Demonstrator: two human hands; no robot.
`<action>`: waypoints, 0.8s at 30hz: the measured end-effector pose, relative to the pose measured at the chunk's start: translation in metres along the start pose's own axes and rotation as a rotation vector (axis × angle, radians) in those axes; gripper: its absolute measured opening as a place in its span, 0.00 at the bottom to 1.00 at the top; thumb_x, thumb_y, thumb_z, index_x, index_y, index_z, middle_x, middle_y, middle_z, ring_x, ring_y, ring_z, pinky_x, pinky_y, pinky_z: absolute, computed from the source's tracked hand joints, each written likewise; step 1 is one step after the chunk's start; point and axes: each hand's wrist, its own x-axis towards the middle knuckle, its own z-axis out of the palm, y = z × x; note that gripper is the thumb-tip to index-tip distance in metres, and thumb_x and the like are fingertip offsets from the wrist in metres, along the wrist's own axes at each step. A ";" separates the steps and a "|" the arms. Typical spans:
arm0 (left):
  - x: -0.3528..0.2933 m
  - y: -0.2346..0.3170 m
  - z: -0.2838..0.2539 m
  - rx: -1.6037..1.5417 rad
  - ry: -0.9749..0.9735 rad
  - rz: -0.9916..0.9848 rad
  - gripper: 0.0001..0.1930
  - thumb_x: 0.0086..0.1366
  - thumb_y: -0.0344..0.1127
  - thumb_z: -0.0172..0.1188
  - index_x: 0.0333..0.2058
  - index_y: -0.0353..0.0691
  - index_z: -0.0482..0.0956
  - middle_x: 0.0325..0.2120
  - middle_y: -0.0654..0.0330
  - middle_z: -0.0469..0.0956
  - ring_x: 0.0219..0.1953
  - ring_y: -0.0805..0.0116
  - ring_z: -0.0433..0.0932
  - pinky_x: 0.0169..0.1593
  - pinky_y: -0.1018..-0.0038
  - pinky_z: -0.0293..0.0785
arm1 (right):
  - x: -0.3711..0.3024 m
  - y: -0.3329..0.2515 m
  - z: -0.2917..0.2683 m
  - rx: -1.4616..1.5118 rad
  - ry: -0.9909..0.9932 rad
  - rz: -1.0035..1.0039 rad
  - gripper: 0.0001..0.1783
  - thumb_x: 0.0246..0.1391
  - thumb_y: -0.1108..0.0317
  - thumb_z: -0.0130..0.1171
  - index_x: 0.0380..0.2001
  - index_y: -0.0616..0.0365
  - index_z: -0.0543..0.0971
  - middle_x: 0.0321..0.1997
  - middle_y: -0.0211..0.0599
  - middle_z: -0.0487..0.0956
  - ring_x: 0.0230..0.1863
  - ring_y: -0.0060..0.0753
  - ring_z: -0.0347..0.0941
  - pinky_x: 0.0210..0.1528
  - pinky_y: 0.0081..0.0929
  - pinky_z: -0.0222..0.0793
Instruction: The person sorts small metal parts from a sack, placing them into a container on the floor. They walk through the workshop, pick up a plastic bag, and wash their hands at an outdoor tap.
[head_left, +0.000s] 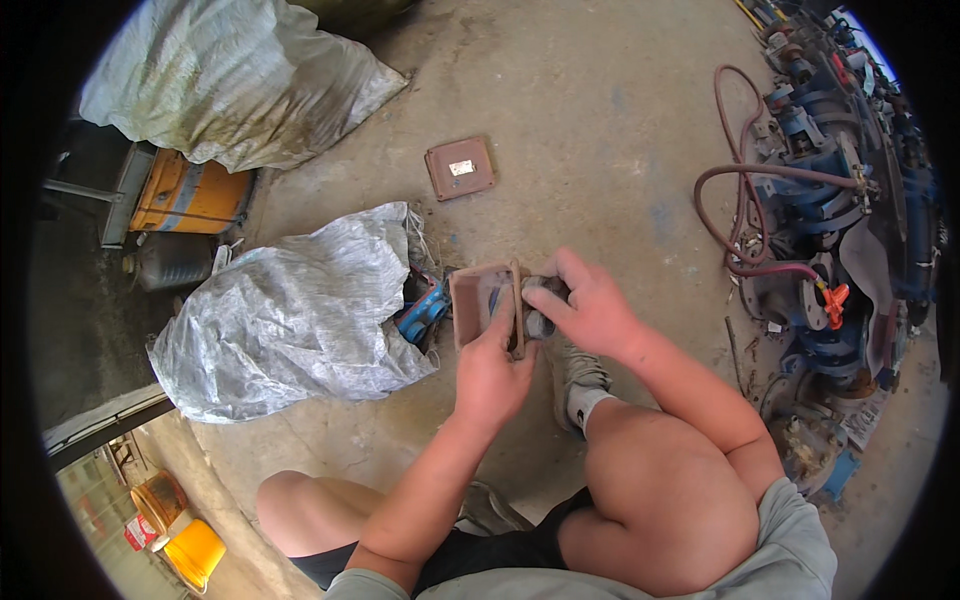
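Observation:
A reddish-brown open box, like a motor's terminal box, is held above the floor in front of me. My left hand is closed on its near side, with a finger or thumb over the rim and inside. On the box's right wall sit dark round fittings, perhaps cable glands. My right hand has its thumb and fingers closed around the upper fitting. Farther off, a reddish-brown square cover plate with a white label lies flat on the floor.
A silvery woven sack lies left of the box, with a blue metal part at its mouth. A larger whitish sack and an orange container stand behind. Blue machine parts and a reddish hose line the right side.

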 end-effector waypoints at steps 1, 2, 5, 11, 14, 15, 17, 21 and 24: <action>-0.001 0.000 -0.002 0.014 -0.003 0.004 0.37 0.57 0.31 0.70 0.66 0.40 0.68 0.43 0.40 0.82 0.45 0.42 0.82 0.48 0.59 0.80 | 0.000 0.000 -0.001 -0.030 -0.018 -0.078 0.14 0.60 0.63 0.64 0.38 0.61 0.73 0.30 0.48 0.78 0.31 0.50 0.76 0.38 0.40 0.73; -0.001 -0.001 -0.004 0.027 -0.006 0.008 0.36 0.57 0.31 0.69 0.65 0.40 0.69 0.42 0.41 0.82 0.44 0.42 0.83 0.47 0.58 0.80 | 0.001 0.000 -0.003 -0.027 -0.043 -0.105 0.15 0.59 0.63 0.64 0.40 0.61 0.73 0.30 0.47 0.78 0.31 0.50 0.76 0.37 0.40 0.73; 0.000 -0.001 -0.007 0.144 -0.022 0.043 0.36 0.55 0.28 0.68 0.64 0.38 0.69 0.37 0.44 0.83 0.40 0.42 0.83 0.44 0.57 0.79 | 0.001 -0.004 -0.008 0.036 -0.089 -0.164 0.18 0.59 0.63 0.65 0.45 0.61 0.72 0.32 0.47 0.78 0.31 0.49 0.76 0.38 0.40 0.73; 0.004 -0.003 -0.002 0.293 0.000 0.127 0.38 0.51 0.24 0.65 0.65 0.34 0.68 0.34 0.45 0.82 0.37 0.44 0.82 0.43 0.58 0.78 | 0.000 -0.010 -0.016 0.069 -0.104 0.256 0.21 0.58 0.62 0.66 0.49 0.63 0.73 0.39 0.45 0.81 0.36 0.39 0.78 0.41 0.37 0.74; 0.003 -0.005 0.002 0.333 0.000 0.164 0.40 0.49 0.24 0.63 0.65 0.32 0.67 0.31 0.46 0.81 0.34 0.46 0.81 0.42 0.58 0.77 | 0.001 -0.005 -0.013 0.018 -0.097 0.241 0.20 0.59 0.62 0.66 0.49 0.63 0.75 0.37 0.40 0.81 0.35 0.30 0.77 0.40 0.33 0.74; 0.002 -0.006 0.003 0.341 -0.005 0.164 0.40 0.49 0.24 0.63 0.65 0.32 0.66 0.31 0.46 0.81 0.34 0.46 0.82 0.42 0.58 0.77 | 0.001 -0.003 -0.011 0.133 -0.012 0.167 0.19 0.59 0.63 0.66 0.48 0.62 0.75 0.35 0.37 0.81 0.34 0.28 0.76 0.38 0.31 0.74; 0.001 -0.008 0.004 0.322 0.010 0.184 0.40 0.49 0.24 0.63 0.65 0.31 0.66 0.32 0.46 0.81 0.35 0.47 0.82 0.42 0.58 0.78 | 0.001 0.002 -0.008 0.284 0.048 0.193 0.18 0.59 0.64 0.66 0.47 0.62 0.76 0.32 0.34 0.81 0.32 0.26 0.76 0.36 0.29 0.74; -0.001 -0.009 0.005 0.335 0.000 0.185 0.40 0.49 0.23 0.63 0.65 0.30 0.65 0.31 0.46 0.81 0.35 0.47 0.82 0.42 0.58 0.78 | -0.001 0.006 -0.007 0.308 -0.081 0.359 0.17 0.59 0.65 0.67 0.46 0.62 0.76 0.30 0.32 0.81 0.30 0.25 0.76 0.35 0.28 0.74; -0.001 -0.009 0.005 0.331 0.004 0.177 0.40 0.49 0.23 0.62 0.65 0.30 0.65 0.31 0.46 0.81 0.35 0.47 0.82 0.42 0.58 0.78 | -0.001 0.005 -0.009 0.535 0.008 0.298 0.19 0.59 0.63 0.67 0.48 0.63 0.75 0.34 0.32 0.80 0.34 0.25 0.76 0.40 0.27 0.74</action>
